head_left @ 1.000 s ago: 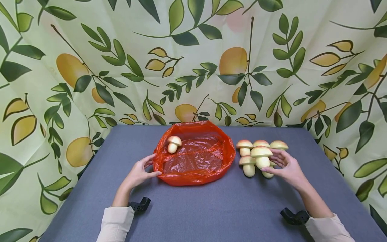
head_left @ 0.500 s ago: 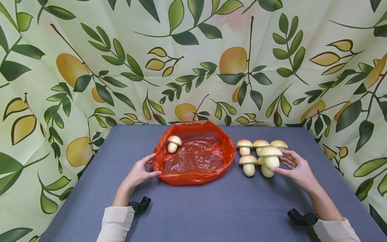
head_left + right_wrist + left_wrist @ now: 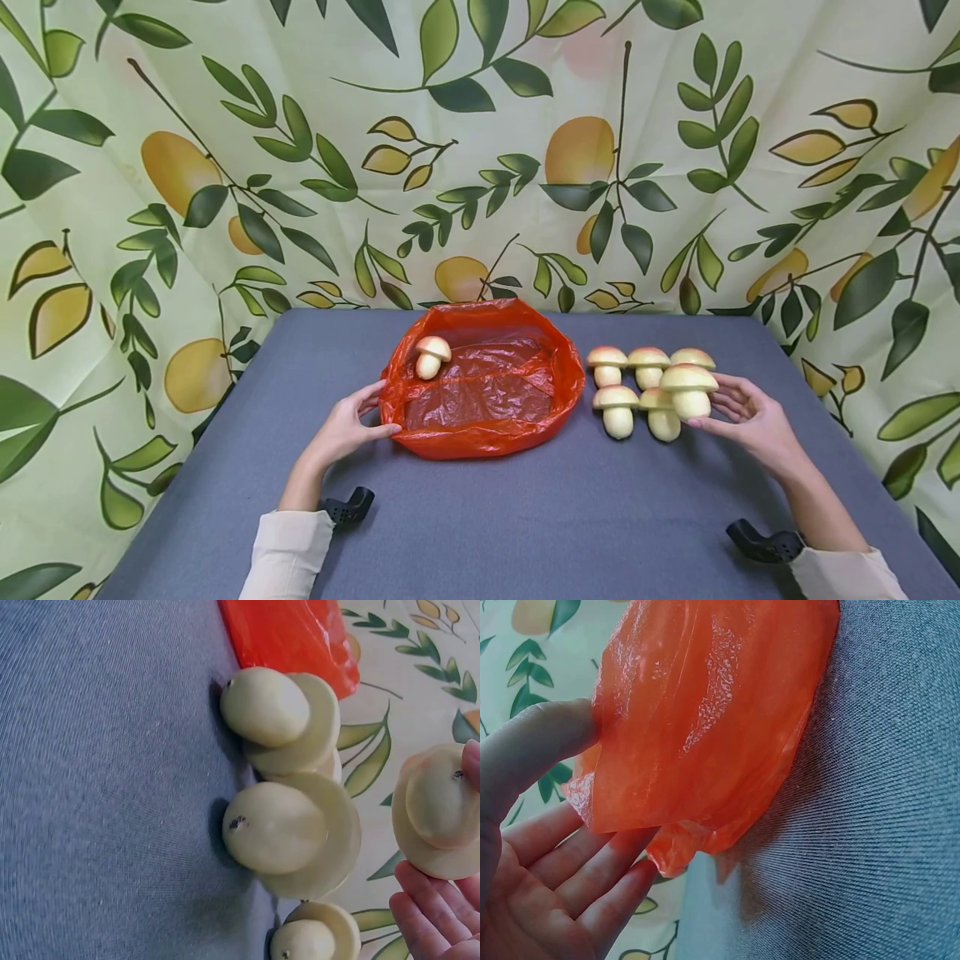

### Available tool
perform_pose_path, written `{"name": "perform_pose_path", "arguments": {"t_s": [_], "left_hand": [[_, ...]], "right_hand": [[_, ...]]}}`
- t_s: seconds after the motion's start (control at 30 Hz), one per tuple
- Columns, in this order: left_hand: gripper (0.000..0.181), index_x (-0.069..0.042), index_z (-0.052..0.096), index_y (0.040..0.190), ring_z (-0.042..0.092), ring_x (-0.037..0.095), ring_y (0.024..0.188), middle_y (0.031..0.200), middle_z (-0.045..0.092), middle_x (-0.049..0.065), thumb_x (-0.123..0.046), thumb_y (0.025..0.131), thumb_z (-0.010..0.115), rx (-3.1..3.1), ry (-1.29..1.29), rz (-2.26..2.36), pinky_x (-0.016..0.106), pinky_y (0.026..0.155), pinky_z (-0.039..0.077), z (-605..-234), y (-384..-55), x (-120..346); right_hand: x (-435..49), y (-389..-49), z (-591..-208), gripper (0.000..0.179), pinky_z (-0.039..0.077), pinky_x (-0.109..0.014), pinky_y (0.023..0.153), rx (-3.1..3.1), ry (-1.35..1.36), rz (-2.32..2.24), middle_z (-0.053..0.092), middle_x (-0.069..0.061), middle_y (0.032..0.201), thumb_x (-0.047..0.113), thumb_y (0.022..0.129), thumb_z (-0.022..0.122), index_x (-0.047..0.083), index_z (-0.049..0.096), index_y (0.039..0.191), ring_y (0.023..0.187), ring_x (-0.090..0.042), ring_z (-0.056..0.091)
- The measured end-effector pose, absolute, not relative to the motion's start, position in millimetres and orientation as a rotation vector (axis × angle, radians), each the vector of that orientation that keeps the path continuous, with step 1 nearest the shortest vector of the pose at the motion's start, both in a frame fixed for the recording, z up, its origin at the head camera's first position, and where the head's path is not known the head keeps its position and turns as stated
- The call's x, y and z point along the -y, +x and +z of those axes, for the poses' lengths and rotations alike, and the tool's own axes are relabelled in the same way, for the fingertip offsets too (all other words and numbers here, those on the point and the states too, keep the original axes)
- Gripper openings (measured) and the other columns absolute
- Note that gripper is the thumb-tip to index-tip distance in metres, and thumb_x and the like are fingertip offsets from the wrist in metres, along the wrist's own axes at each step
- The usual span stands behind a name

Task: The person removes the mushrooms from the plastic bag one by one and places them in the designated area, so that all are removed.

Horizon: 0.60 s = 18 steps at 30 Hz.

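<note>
A red plastic bag lies with its mouth wide in the head view, one toy mushroom inside at its left. My left hand holds the bag's left rim. In the left wrist view, the thumb touches the red film and the fingers reach behind it. My right hand grips another toy mushroom, pale with a rounded cap, by its right side. The right wrist view shows this held mushroom raised off the table, between thumb and fingers.
Several more mushrooms stand in two rows right of the bag, close beside the held one. The grey cloth-covered table ends at a leaf-and-fruit patterned curtain. Each wrist wears a black camera mount.
My right hand has moved rightward with the mushroom, passing in front of the row and uncovering mushrooms behind it. My left hand and the bag have stayed put.
</note>
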State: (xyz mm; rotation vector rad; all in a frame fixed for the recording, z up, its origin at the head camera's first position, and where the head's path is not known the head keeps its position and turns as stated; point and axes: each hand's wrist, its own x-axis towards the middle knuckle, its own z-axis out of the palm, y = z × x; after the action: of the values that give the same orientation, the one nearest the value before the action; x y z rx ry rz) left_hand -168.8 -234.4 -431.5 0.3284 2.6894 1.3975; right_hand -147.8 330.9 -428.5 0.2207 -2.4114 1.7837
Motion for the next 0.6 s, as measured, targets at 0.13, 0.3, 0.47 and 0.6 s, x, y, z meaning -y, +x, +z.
{"name": "perform_pose_path", "arguments": {"t_s": [0.13, 0.3, 0.47, 0.6], "left_hand": [[0.075, 0.005, 0.041, 0.142, 0.053, 0.047, 0.126, 0.136, 0.054, 0.029, -0.018, 0.080, 0.078, -2.694, 0.347, 1.389, 0.055, 0.105, 0.046, -431, -169, 234], [0.075, 0.004, 0.041, 0.142, 0.053, 0.046, 0.126, 0.136, 0.054, 0.029, -0.018, 0.081, 0.078, -2.690, 0.345, 1.389, 0.055, 0.105, 0.046, -430, -168, 234], [0.076, 0.004, 0.040, 0.142, 0.053, 0.046, 0.126, 0.137, 0.054, 0.029, -0.018, 0.080, 0.078, -2.691, 0.346, 1.382, 0.055, 0.105, 0.046, -431, -169, 234], [0.076, 0.005, 0.040, 0.142, 0.053, 0.046, 0.126, 0.136, 0.054, 0.030, -0.018, 0.080, 0.078, -2.697, 0.348, 1.382, 0.055, 0.105, 0.046, -432, -169, 235]], "right_hand": [[-330, -144, -422, 0.064, 0.048, 0.000, 0.080, 2.425, 0.247, 1.804, 0.061, 0.035, 0.108, -0.009, 0.078, 0.072, 0.033, 0.050, 0.120, 0.097, 0.019, 0.059], [-331, -142, -419, 0.065, 0.049, 0.000, 0.079, 2.374, 0.243, 1.869, 0.063, 0.032, 0.106, -0.015, 0.077, 0.069, 0.032, 0.051, 0.118, 0.096, 0.018, 0.060], [-337, -144, -423, 0.064, 0.049, 0.000, 0.079, 2.351, 0.219, 1.896, 0.064, 0.031, 0.105, -0.014, 0.077, 0.069, 0.032, 0.051, 0.117, 0.095, 0.018, 0.060], [-343, -146, -426, 0.063, 0.049, 0.000, 0.077, 2.367, 0.174, 1.879, 0.063, 0.033, 0.104, -0.013, 0.078, 0.069, 0.033, 0.050, 0.116, 0.093, 0.019, 0.059]]}}
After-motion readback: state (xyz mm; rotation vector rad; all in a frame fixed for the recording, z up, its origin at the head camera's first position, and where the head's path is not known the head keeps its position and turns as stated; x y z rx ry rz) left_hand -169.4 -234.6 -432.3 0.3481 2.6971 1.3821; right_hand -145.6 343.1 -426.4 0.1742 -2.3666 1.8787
